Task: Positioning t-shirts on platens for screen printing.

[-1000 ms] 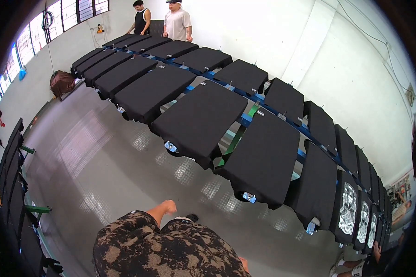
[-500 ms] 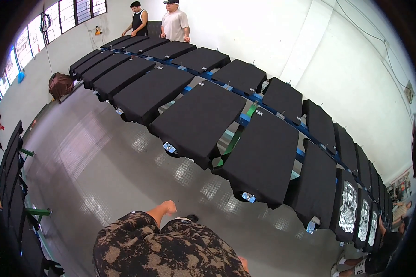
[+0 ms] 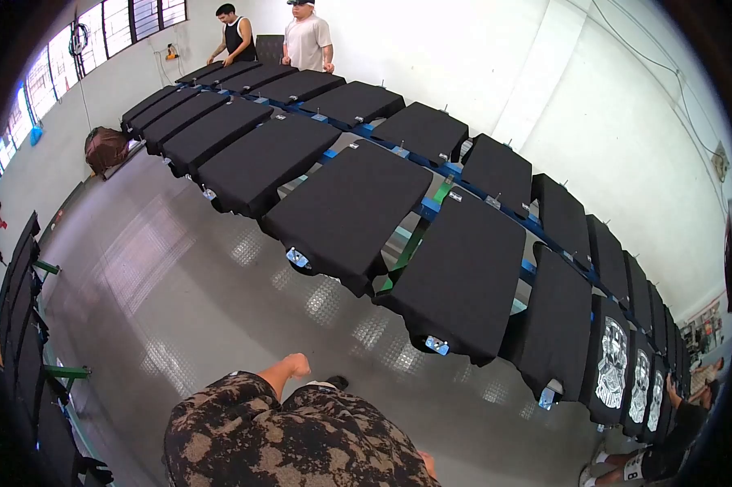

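Note:
My left hand (image 3: 298, 364) hangs in front of my patterned brown-and-black shirt (image 3: 293, 442), above the grey floor. Its fingers look curled in, and I see nothing in them. Only a sliver of my right hand (image 3: 428, 464) shows past the shirt at the lower edge, with its fingers hidden. Neither hand touches anything that I can see. Nearest ahead are black T-shirts (image 3: 463, 272) stretched flat over boards in a long double row. Further right, several black shirts carry a white print (image 3: 612, 365).
A blue rail (image 3: 496, 204) runs between the two rows of boards. Two people (image 3: 307, 40) stand at the far end. Another person (image 3: 678, 430) reaches to the printed shirts at right. More covered boards on a green frame (image 3: 66, 372) line the left. A brown bundle (image 3: 106, 150) sits near the wall.
The person in the black tank top at the far end has shifted left and bends lower over the boards. The person at right has moved slightly. My hands stay in place.

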Tool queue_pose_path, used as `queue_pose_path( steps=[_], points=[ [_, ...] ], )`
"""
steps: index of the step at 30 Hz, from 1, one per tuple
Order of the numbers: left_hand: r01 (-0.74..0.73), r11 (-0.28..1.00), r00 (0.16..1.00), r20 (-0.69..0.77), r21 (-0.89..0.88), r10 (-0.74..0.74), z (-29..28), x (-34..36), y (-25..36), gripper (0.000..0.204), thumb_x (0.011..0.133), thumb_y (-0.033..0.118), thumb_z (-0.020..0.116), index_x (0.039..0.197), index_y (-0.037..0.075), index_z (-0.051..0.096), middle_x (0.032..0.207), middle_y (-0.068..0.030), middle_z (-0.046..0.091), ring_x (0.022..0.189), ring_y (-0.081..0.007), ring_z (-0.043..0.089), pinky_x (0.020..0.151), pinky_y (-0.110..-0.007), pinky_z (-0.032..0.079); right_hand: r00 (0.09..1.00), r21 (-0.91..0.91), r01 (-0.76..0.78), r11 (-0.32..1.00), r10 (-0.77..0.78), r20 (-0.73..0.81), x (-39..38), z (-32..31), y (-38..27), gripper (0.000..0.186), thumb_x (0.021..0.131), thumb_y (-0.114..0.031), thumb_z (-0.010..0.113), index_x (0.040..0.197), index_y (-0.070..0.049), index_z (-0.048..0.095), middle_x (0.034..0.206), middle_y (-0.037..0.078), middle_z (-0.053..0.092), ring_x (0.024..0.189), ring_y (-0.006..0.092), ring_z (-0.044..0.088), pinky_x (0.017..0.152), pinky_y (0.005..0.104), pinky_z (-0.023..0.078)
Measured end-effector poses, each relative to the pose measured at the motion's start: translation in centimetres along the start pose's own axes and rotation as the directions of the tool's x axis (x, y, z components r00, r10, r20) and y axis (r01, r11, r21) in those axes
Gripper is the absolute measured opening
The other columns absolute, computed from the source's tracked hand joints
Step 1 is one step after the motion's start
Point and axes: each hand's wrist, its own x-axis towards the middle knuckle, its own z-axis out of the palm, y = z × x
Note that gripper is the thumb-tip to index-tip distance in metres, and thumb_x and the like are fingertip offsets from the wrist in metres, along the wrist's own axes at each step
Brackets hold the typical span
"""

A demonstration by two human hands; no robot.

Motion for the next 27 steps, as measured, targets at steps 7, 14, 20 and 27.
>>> queue_pose_path(
  steps=[7,14,20,27],
  points=[
    [-0.001,1.000,1.000,-0.001,0.005,0.001,0.0,-0.1,-0.1,0.026,0.075,0.026,0.057,0.079,0.002,0.067,0.074,-0.0094,0.066,0.063,-0.0266,0.064,0.061,-0.038,0.052,0.997,0.059,0.031,0.998,-0.035,0.068,0.3,-0.3,0.3,0.010,0.083,-0.012,0.053,0.089,-0.004,0.055,0.070,0.007,0.059,0.042,0.0106,0.046,0.031,0.0235,0.033],
    [-0.028,0.998,0.999,0.017,0.055,0.027,0.2,0.0,-0.5,0.028,0.075,0.027,0.054,0.076,0.002,0.067,0.073,-0.0089,0.066,0.060,-0.0257,0.064,0.060,-0.037,0.052,0.997,0.093,0.055,0.994,-0.060,0.049,0.6,0.3,0.5,0.009,0.083,-0.011,0.053,0.087,-0.004,0.055,0.068,0.006,0.058,0.042,0.0102,0.046,0.030,0.0234,0.032],
    [-0.026,0.998,0.999,0.028,0.058,0.025,0.0,0.3,0.2,0.027,0.074,0.025,0.053,0.077,0.003,0.067,0.072,-0.0087,0.066,0.060,-0.0251,0.064,0.060,-0.037,0.053,0.723,0.214,0.489,0.845,-0.531,0.442,3.7,-0.2,1.3,0.011,0.084,-0.014,0.053,0.088,-0.004,0.056,0.066,0.004,0.058,0.040,0.0101,0.045,0.031,0.0241,0.032],
    [0.006,1.000,1.000,0.009,-0.009,-0.005,0.4,0.4,-1.2,0.026,0.072,0.023,0.053,0.076,0.002,0.068,0.074,-0.0088,0.067,0.063,-0.0258,0.064,0.061,-0.038,0.052,0.988,-0.004,0.080,0.997,-0.078,0.134,-0.5,0.9,-0.7,0.015,0.084,-0.017,0.054,0.087,-0.003,0.056,0.063,0.003,0.056,0.040,0.0099,0.044,0.032,0.0245,0.033]
  ],
)
